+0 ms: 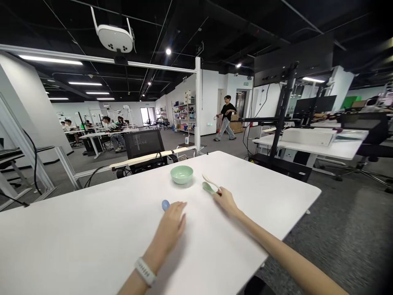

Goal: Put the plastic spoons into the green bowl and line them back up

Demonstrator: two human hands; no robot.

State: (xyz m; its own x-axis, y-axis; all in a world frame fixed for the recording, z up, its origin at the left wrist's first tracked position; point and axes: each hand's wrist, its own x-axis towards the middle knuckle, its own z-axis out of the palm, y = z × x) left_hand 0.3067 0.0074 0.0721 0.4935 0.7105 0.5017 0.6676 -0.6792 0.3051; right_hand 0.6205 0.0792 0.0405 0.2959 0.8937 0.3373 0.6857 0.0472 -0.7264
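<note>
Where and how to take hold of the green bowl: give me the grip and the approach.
I'd pinch the near rim of the green bowl, coming from above on the near side: it stands upright on the white table, mouth up, so its wall can be gripped inside and out.

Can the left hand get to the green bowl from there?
Probably yes: the green bowl sits beyond the left hand, with nothing seen standing between them, and the right hand, holding a green spoon, is off to the side.

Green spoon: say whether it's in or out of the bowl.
Out: the right hand holds the green spoon, its head apart from the bowl.
</note>
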